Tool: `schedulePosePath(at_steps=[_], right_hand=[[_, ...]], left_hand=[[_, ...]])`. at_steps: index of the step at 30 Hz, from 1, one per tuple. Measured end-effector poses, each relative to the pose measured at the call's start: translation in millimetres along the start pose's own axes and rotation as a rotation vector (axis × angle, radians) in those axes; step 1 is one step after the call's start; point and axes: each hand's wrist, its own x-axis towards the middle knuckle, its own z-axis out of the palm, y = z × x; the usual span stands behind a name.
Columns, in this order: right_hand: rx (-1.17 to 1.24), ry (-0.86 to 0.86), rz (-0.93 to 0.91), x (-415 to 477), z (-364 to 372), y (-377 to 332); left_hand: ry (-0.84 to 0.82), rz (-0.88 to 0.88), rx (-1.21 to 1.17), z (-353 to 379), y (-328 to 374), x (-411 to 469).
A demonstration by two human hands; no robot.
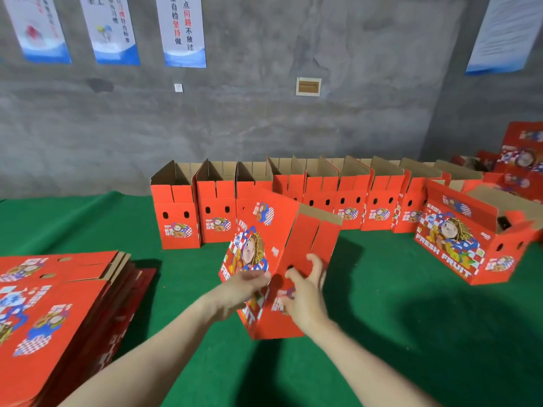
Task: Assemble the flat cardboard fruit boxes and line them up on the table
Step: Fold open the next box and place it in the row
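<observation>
A red cardboard fruit box (273, 245), partly unfolded and tilted, stands on the green table (382, 304) in front of me. My left hand (239, 289) holds its printed left face, fingers curled at the corner edge. My right hand (305, 292) presses on its plain red side panel with spread fingers near the two handle holes. Behind it, several assembled boxes (323, 198) stand upright in a row along the wall, tops open. A stack of flat boxes (58, 304) lies at the left.
One assembled box (467, 236) lies on its long side at the right, flaps open. More red boxes (523, 160) pile up at the far right. A grey concrete wall with posters (182, 30) rises behind the table.
</observation>
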Motion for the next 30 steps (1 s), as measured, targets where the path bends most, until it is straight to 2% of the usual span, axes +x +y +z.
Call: schedulePosePath(at_steps=[3,6,10,12,15,23,28,30], right_hand=[[-0.118,-0.047,-0.02,-21.4,22.2,15.1],[-0.186,-0.098,0.006,-32.4,29.5,20.8],[-0.121,-0.187,0.008,-44.5,31.1,25.9],[-0.141,-0.227,-0.011,-50.0,32.1,35.3],[-0.218,-0.271,-0.009,-51.0,30.3,45.1],[-0.248,-0.323,0.039,-41.8,32.4,58.0],[-0.165,-0.269,-0.016,-39.8,27.8,83.9],[-0.194,-0.181,0.05,-36.5,18.5,100.3]], left_hand=[[0.032,0.007,-0.041,9.1,5.2,1.6],[0.138,0.04,-0.177,13.4,13.8,8.1],[0.308,-0.038,-0.299,16.6,34.0,13.7],[0.373,-0.071,-0.252,13.5,36.8,17.2],[0.339,-0.085,-0.198,10.4,37.1,20.1],[0.292,0.001,-0.284,18.5,34.6,32.0],[0.24,0.018,-0.237,28.1,41.9,45.6],[0.191,0.032,-0.247,47.1,47.6,52.3]])
